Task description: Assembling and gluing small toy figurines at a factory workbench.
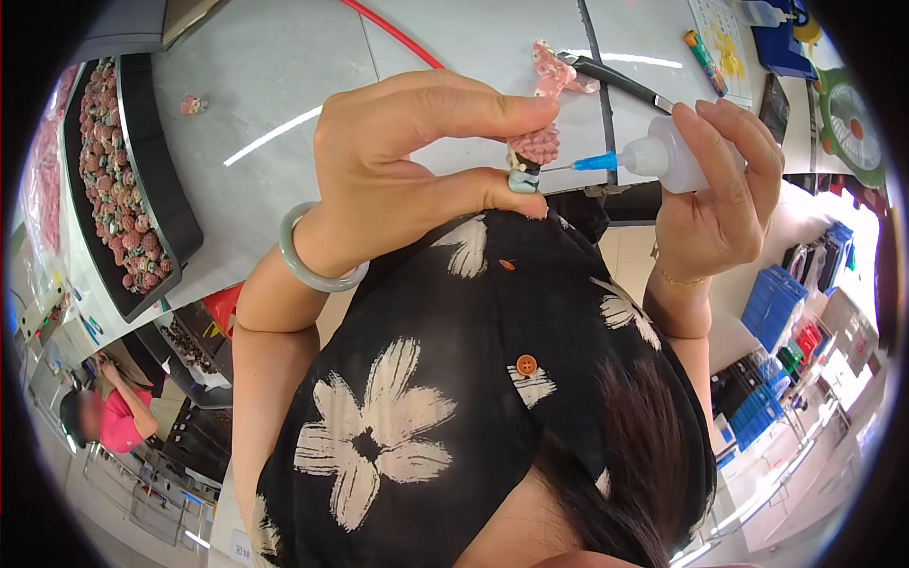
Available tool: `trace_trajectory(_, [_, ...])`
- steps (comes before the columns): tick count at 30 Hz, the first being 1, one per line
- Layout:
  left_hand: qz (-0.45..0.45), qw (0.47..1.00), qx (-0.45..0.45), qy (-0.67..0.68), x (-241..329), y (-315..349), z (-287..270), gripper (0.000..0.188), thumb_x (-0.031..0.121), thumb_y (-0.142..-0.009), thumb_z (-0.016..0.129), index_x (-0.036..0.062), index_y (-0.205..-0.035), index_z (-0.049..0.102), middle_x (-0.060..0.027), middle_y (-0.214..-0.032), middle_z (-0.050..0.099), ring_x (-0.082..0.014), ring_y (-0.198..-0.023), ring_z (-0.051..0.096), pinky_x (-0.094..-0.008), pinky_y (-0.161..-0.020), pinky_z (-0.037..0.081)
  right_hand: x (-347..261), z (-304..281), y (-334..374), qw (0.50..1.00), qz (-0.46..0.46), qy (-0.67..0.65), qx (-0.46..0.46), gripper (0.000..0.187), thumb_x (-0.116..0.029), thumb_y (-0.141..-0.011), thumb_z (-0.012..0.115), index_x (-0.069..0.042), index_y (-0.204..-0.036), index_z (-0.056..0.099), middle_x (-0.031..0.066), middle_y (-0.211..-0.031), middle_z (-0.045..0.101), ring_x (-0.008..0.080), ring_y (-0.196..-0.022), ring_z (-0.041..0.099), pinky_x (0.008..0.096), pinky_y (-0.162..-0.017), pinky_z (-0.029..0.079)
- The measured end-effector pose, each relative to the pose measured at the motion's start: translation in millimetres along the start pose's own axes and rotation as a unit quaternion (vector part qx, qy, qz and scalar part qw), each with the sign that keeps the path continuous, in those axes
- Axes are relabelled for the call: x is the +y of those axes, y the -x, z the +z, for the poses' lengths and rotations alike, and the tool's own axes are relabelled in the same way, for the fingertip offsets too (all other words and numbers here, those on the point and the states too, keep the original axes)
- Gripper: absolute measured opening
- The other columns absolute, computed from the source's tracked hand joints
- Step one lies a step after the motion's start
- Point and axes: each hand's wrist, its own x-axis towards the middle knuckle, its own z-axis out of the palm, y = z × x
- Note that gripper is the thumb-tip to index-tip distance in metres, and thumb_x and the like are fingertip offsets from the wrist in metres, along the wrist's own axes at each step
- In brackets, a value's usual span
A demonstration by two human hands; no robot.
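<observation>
Between the thumb and forefinger of my left hand [407, 151] is a small figurine [532, 156] with a bumpy pink top and a pale blue end. My right hand [724, 180] grips a translucent squeeze bottle [670, 156] lying sideways. Its blue needle tip [595, 163] points left, and the thin needle reaches the figurine's side; whether it touches cannot be made out. Just beyond my hands, a pink piece [552, 71] lies on the table beside a black-handled tool [620, 78].
At the left stands a black tray [151, 180] filled with many pink figurines. A single small figurine [193, 104] lies on the grey table [256, 66]. Far right are a marker-like tube [705, 62], a blue bin [784, 43] and a green fan [849, 123]. A person in pink [123, 421] sits further left.
</observation>
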Motion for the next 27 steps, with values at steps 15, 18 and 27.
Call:
trace_trajectory(15, [-0.003, 1.0, -0.007, 0.002, 6.2, -2.0, 1.6, 0.041, 0.009, -0.051, 0.079, 0.0047, -0.089, 0.067, -0.0051, -0.078, 0.066, -0.0152, -0.067, 0.062, -0.0214, -0.058, 0.048, -3.9, -7.0, -3.7, 1.0, -0.009, 0.005, 0.011, 0.03, 0.006, -0.057, 0.068, -0.007, -0.084, 0.068, 0.0055, -0.09, 0.059, 0.0225, -0.09, 0.056, 0.0312, -0.076, 0.048])
trace_trajectory(18, [0.001, 1.0, -0.009, -0.003, 5.9, -1.6, 1.6, 0.04, 0.009, -0.051, 0.079, 0.0046, -0.088, 0.067, -0.0052, -0.078, 0.066, -0.0152, -0.067, 0.062, -0.0211, -0.057, 0.047, -5.6, -8.2, -5.0, 1.0, -0.006, 0.009, 0.007, 0.029, 0.006, -0.057, 0.068, -0.008, -0.083, 0.068, 0.0049, -0.09, 0.059, 0.0226, -0.09, 0.056, 0.0306, -0.076, 0.048])
trace_trajectory(27, [-0.007, 1.0, -0.007, 0.013, 5.8, -0.6, 2.3, 0.04, 0.01, -0.05, 0.08, 0.0041, -0.088, 0.067, -0.0057, -0.079, 0.066, -0.0155, -0.067, 0.062, -0.0212, -0.057, 0.048, -3.1, -9.3, -7.2, 0.999, -0.029, 0.017, 0.007, 0.028, 0.005, -0.058, 0.068, -0.008, -0.082, 0.068, 0.0038, -0.089, 0.057, 0.0227, -0.088, 0.057, 0.0295, -0.075, 0.05])
